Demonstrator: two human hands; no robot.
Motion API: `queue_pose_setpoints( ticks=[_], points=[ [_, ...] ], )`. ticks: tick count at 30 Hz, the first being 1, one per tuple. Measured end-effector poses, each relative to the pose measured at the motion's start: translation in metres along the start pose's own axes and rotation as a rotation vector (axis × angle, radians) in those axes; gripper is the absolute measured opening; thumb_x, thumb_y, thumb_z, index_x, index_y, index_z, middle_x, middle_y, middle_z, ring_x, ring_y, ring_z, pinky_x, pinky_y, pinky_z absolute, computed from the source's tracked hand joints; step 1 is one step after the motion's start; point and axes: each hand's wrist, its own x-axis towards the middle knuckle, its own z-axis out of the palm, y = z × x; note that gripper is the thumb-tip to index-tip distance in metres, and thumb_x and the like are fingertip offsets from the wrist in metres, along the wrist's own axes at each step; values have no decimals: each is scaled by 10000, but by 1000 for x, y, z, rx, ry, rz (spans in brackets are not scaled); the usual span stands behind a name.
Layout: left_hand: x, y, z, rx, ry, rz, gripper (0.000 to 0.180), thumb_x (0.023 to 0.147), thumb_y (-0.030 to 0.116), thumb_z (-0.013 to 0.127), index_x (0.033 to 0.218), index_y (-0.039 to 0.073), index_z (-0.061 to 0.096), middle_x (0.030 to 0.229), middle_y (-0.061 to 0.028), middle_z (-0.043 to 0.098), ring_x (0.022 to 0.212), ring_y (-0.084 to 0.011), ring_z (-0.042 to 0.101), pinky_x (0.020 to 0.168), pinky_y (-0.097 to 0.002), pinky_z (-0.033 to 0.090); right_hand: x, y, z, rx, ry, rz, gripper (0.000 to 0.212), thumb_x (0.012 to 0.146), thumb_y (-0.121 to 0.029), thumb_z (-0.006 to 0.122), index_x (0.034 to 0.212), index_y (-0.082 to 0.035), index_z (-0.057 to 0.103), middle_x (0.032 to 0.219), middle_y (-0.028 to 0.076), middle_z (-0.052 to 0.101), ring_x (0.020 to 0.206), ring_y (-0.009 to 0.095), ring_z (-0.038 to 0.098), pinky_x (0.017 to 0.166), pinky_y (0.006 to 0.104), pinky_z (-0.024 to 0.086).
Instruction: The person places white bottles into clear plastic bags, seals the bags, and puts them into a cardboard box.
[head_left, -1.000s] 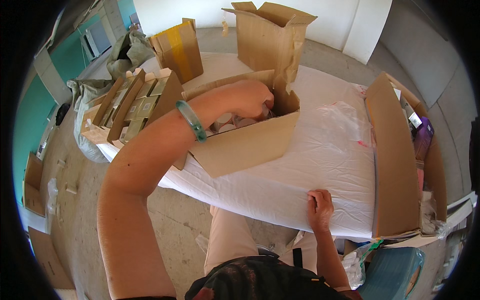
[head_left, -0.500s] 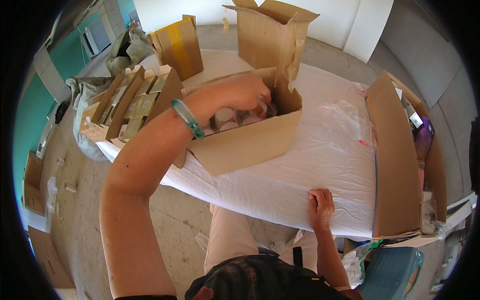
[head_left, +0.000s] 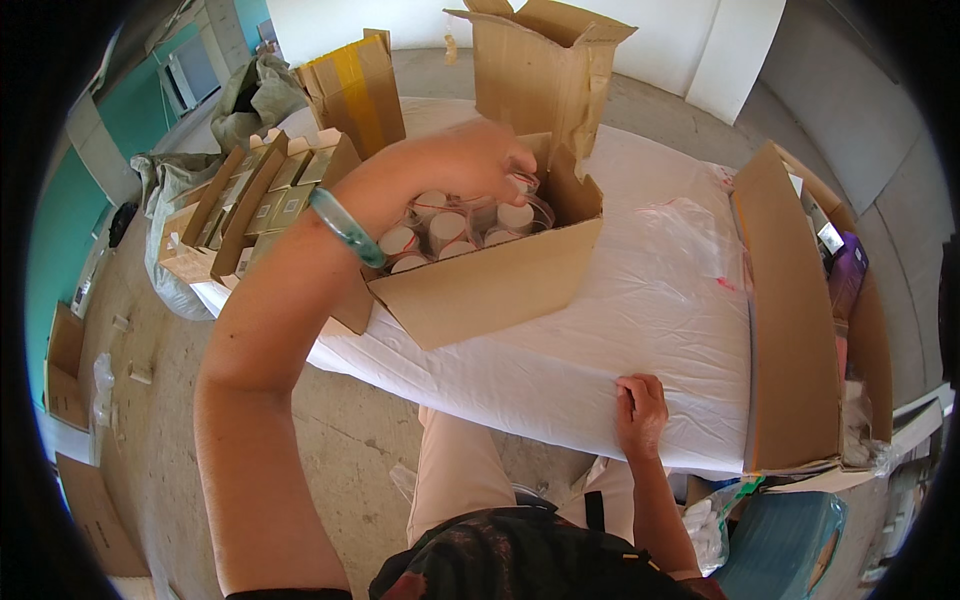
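Observation:
My left hand [head_left: 485, 165], a green bangle on its wrist, is over an open cardboard box [head_left: 490, 285] in the middle of the table. Its fingers are bent around the top of a white container [head_left: 521, 184] in a clear plastic bag; the grip is partly hidden. Several more white round-topped containers [head_left: 447, 228] stand upright in the box, in clear bags with red seal lines. At the table's near edge my right hand [head_left: 642, 410] rests on the white cloth [head_left: 540, 385], fingers curled together with nothing seen in them.
Gold-coloured small boxes [head_left: 265, 210] fill open cartons at the left. A yellow-taped carton [head_left: 355, 95] and a tall open carton [head_left: 540, 85] stand at the back. Clear plastic bags [head_left: 690, 235] lie right of centre. A long carton [head_left: 800, 320] borders the right side.
My left hand has risen and shifted slightly left, and its forearm has swung left, uncovering more containers. My right hand has stayed in place.

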Motion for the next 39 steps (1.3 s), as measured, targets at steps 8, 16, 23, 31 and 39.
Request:
queue_pose_setpoints(
  ticks=[8, 16, 23, 31, 39],
  points=[
    [-39, 34, -30, 53, 329, 76, 389, 787, 260, 694, 1127, 89, 614, 932, -83, 549, 777, -220, 554, 696, -324, 454, -1, -1, -1, -6, 15, -30, 96, 781, -32, 596, 863, -80, 613, 886, 89, 585, 840, 284, 564, 698, 386, 464],
    [-75, 96, -7, 104, 594, 339, 340, 788, 184, 698, 1113, 113, 626, 905, -64, 570, 682, -194, 581, 595, -301, 491, -2, 2, -2, 8, 38, -58, 108, 766, -16, 598, 853, -81, 605, 884, 85, 583, 850, 284, 566, 707, 385, 470],
    [-78, 150, 82, 14, 592, 505, 267, 785, 115, 654, 1047, 79, 622, 848, -66, 536, 674, -233, 585, 587, -338, 493, -5, 0, -6, 16, 61, -74, 101, 776, -1, 596, 855, -64, 597, 866, 90, 577, 803, 275, 579, 683, 359, 483],
    [-44, 165, 185, -413, 560, 369, 289, 796, 53, 667, 1080, 77, 619, 885, -103, 594, 678, -234, 589, 588, -322, 499, -11, -7, -69, 416, 72, 85, 95, 854, 1, 580, 935, -37, 614, 858, 63, 579, 769, 156, 564, 650, 270, 457],
    [16, 160, 248, -626, 505, 125, 320, 815, 27, 645, 1130, 57, 598, 841, -35, 552, 597, -79, 478, 546, -221, 429, -8, -27, -235, 275, 343, -131, 144, 815, 44, 602, 940, -25, 622, 818, 91, 595, 736, 215, 590, 645, 301, 469]
  ],
)
